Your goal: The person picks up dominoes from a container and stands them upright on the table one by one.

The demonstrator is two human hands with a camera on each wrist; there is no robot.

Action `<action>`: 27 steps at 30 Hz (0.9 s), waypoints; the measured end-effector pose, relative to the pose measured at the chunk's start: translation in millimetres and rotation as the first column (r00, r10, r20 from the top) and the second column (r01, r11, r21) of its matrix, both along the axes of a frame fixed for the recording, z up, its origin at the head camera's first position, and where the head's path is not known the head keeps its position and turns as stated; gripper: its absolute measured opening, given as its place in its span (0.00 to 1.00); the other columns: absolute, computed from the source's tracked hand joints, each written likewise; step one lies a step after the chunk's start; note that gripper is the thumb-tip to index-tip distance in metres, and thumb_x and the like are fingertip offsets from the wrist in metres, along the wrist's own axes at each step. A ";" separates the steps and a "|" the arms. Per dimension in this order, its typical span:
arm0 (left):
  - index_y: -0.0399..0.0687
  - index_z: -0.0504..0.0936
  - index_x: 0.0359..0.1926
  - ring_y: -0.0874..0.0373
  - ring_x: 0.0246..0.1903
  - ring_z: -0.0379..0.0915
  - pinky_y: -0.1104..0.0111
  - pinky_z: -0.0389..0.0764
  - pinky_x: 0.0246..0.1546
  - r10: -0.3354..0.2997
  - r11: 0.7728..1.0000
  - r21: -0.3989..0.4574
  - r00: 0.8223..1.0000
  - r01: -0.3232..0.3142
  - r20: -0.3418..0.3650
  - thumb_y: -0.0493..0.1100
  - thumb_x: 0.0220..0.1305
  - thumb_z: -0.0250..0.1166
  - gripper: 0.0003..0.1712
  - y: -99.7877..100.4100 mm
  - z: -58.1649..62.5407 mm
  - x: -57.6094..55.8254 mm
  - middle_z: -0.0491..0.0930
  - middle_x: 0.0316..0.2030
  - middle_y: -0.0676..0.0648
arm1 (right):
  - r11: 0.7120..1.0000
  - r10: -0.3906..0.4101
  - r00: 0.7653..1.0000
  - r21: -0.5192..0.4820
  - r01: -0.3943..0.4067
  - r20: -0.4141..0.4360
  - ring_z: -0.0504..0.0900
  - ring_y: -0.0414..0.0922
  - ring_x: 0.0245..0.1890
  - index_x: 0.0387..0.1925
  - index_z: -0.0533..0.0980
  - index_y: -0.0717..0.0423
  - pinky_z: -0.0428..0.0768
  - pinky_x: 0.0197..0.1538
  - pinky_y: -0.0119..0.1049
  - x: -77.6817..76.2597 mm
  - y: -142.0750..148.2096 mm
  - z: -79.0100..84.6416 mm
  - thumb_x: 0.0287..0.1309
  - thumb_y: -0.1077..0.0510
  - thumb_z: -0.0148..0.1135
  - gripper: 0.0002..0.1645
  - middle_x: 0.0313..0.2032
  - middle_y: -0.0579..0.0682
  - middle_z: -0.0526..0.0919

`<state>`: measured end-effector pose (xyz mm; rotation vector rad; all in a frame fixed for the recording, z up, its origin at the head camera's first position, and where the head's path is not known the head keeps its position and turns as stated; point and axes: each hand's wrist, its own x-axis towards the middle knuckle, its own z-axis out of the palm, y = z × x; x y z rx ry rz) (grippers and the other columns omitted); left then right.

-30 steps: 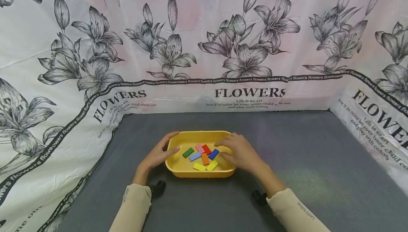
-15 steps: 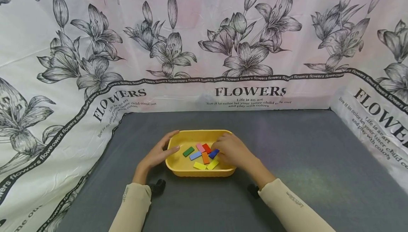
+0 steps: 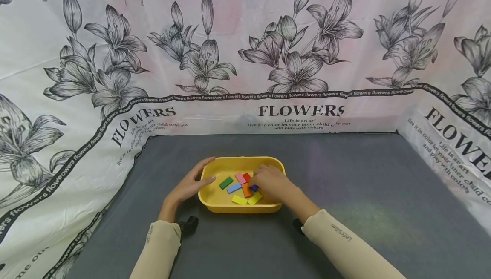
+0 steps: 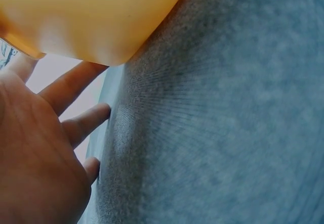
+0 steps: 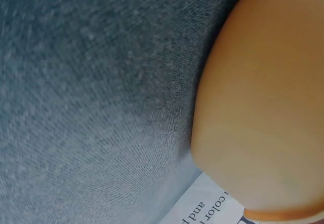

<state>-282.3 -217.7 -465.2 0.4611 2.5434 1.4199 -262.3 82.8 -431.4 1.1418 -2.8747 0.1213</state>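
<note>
Eight multicoloured oblong blocks (image 3: 246,190) sit inside the rounded yellow plastic bin (image 3: 239,209); left hand (image 3: 187,187) grips its left rim, probably to steady it. Can't tell if the right hand (image 3: 272,183), inside too, pinches any.

A yellow, round-cornered tub (image 3: 240,209) sat upright on a gray surface (image 3: 345,176). Scattered flat inside lay a green block (image 3: 226,182), light blue block (image 3: 234,188), pink block (image 3: 240,178), red block (image 3: 246,177), orange block (image 3: 246,190), partly hidden dark blue block (image 3: 254,188) and, toward the near side, two yellow blocks (image 3: 239,200).
</note>
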 end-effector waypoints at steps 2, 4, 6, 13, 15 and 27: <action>0.65 0.57 0.78 0.41 0.73 0.60 0.40 0.63 0.72 0.003 1.000 0.000 1.000 -0.003 0.001 0.56 0.70 0.63 0.40 0.2 0.1 0.0 0.55 0.79 0.46 | 1.000 -0.014 1.000 -0.001 0.014 0.002 0.72 0.44 0.38 0.42 0.88 0.41 0.74 0.49 0.39 0.1 -0.7 -0.4 0.60 0.63 0.70 0.14 0.33 0.43 0.81; 0.66 0.58 0.78 0.41 0.74 0.59 0.40 0.63 0.72 0.005 1.000 0.003 1.000 -0.005 0.000 0.56 0.70 0.63 0.40 0.5 0.4 0.0 0.55 0.79 0.46 | 1.000 -0.025 1.000 0.000 0.025 0.003 0.72 0.44 0.38 0.42 0.87 0.40 0.73 0.48 0.39 0.0 -1.1 -0.8 0.61 0.63 0.69 0.13 0.32 0.43 0.80; 0.66 0.58 0.78 0.41 0.74 0.59 0.40 0.63 0.72 0.008 1.000 0.003 1.000 -0.008 -0.002 0.56 0.70 0.63 0.40 0.5 0.7 0.1 0.55 0.79 0.46 | 0.999 -0.034 0.999 0.000 0.034 0.001 0.71 0.44 0.38 0.42 0.87 0.40 0.73 0.47 0.38 -0.2 -1.4 -0.5 0.61 0.63 0.69 0.13 0.32 0.43 0.79; 0.65 0.57 0.78 0.41 0.74 0.59 0.40 0.62 0.73 0.008 1.000 0.001 1.000 -0.008 -0.004 0.55 0.71 0.63 0.40 1.0 -1.2 0.0 0.55 0.79 0.46 | 0.998 -0.050 0.999 0.033 0.050 -0.012 0.70 0.43 0.35 0.43 0.87 0.37 0.67 0.41 0.37 1.8 -2.6 1.2 0.63 0.61 0.67 0.14 0.31 0.43 0.78; 0.65 0.57 0.78 0.41 0.74 0.60 0.41 0.63 0.72 0.006 1.000 0.004 1.000 -0.006 -0.005 0.54 0.71 0.63 0.39 0.9 -2.2 0.0 0.55 0.79 0.46 | 0.997 -0.052 0.998 0.047 0.053 -0.016 0.69 0.43 0.34 0.42 0.87 0.36 0.65 0.39 0.36 2.1 -3.2 0.9 0.64 0.60 0.66 0.13 0.30 0.43 0.77; 0.66 0.57 0.78 0.40 0.73 0.61 0.41 0.65 0.71 0.003 1.000 0.011 1.000 -0.002 -0.006 0.55 0.71 0.63 0.39 0.1 -3.7 -1.1 0.55 0.79 0.46 | 0.991 -0.016 0.999 0.135 0.021 -0.036 0.65 0.41 0.24 0.42 0.87 0.37 0.60 0.28 0.31 -2.5 -5.2 -0.5 0.65 0.60 0.64 0.13 0.24 0.42 0.73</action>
